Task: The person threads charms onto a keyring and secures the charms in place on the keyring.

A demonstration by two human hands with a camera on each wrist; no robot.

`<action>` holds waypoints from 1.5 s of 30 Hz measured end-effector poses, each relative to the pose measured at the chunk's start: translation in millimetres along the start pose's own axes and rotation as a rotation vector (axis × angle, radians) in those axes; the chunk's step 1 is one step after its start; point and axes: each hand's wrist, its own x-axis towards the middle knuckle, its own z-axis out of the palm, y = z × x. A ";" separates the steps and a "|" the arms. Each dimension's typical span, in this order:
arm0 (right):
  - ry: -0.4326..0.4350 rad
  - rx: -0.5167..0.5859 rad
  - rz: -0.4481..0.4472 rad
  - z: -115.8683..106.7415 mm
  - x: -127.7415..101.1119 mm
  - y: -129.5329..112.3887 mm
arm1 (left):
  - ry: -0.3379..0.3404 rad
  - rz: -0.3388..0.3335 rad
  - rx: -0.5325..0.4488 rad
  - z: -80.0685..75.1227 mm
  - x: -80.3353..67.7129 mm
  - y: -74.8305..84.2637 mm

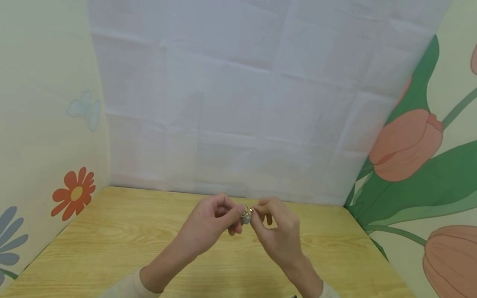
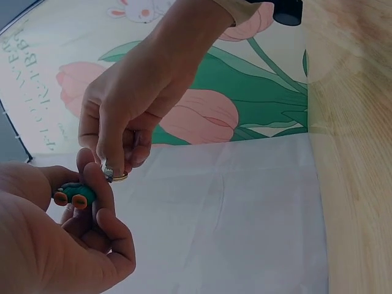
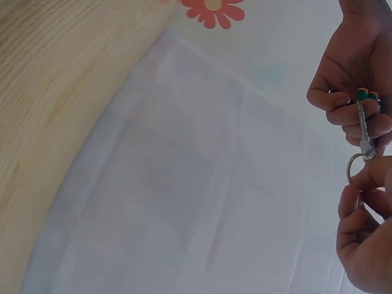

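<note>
Both hands meet above the table in the middle of the head view. My left hand (image 1: 204, 225) holds a small green figure (image 2: 78, 193) with orange ends, gripped between thumb and fingers. A narrow silvery metal piece (image 3: 363, 125) runs from the figure to a metal ring (image 3: 350, 166). With thumb and forefinger, my right hand (image 1: 280, 227) pinches the ring. In the left wrist view, the ring (image 2: 121, 177) looks gold-coloured below the right fingertips. Fingers hide part of the figure and of the ring.
A light wood-grain table (image 1: 123, 231) lies under the hands. Behind it hangs a creased white sheet (image 1: 223, 103). Side panels carry a red flower (image 1: 71, 203) on the left and pink tulips (image 1: 410, 145) on the right. A black cylinder (image 2: 288, 11) sits near the right sleeve.
</note>
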 end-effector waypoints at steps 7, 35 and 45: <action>-0.159 0.276 0.346 -7.5 -0.4 -2.0 | 0.002 -0.006 -0.010 -2.3 1.3 -2.2; -0.314 0.640 0.756 -18.6 -0.5 13.4 | -0.037 -0.031 0.102 -12.4 5.1 -9.2; -0.435 0.451 0.674 -20.2 -16.4 45.6 | -0.131 -0.058 0.147 -25.0 24.8 -43.1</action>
